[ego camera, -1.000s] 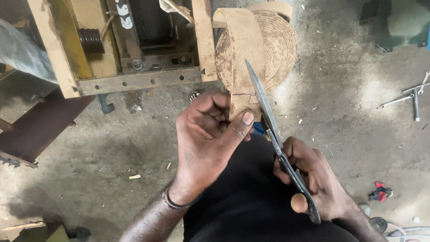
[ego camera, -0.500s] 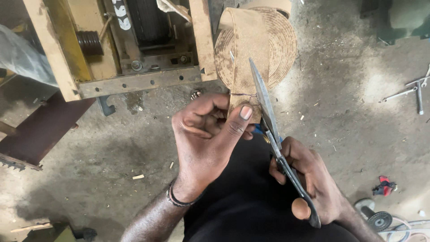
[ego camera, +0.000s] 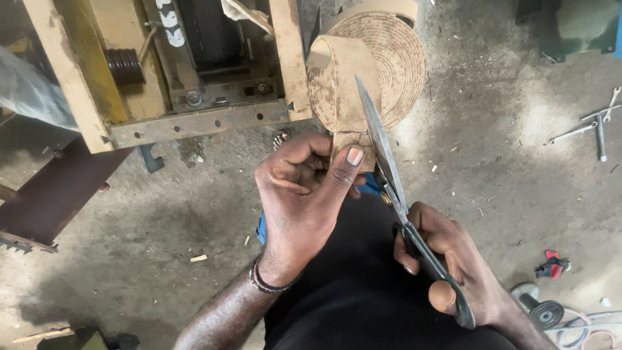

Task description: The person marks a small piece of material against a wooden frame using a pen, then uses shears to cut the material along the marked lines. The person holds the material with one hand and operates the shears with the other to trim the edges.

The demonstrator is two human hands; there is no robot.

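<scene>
Seen from above on a workshop floor, my left hand [ego camera: 304, 201] pinches the free end of a tan abrasive strip [ego camera: 346, 107], thumb pressed flat on its face beside a thin line drawn across it, fingers curled behind. My right hand [ego camera: 450, 259] is closed through the dark handles of long steel scissors [ego camera: 389, 175], whose blades run along the strip's right edge; I cannot tell from here whether the blades are parted or how far they have bitten. The strip rises from my thumb away from me, bends over and runs back into a big coiled roll [ego camera: 392, 61] of the same material that stands on edge on the concrete floor [ego camera: 162, 214], next to a yellow-painted steel frame [ego camera: 194, 120]. I judge the strip light but stiff and springy, with a gritty side that grips well and will not slip; it should be held close below the drawn line so it does not flex away from the blades. Its long axis runs from my lap up toward the roll, and the scissors lie on a slant, tips pointing up and a little left, handles low at the right. Spanners [ego camera: 593, 126] lie well apart on the floor to the right, and a small red tool [ego camera: 551, 264] sits near my right wrist.
</scene>
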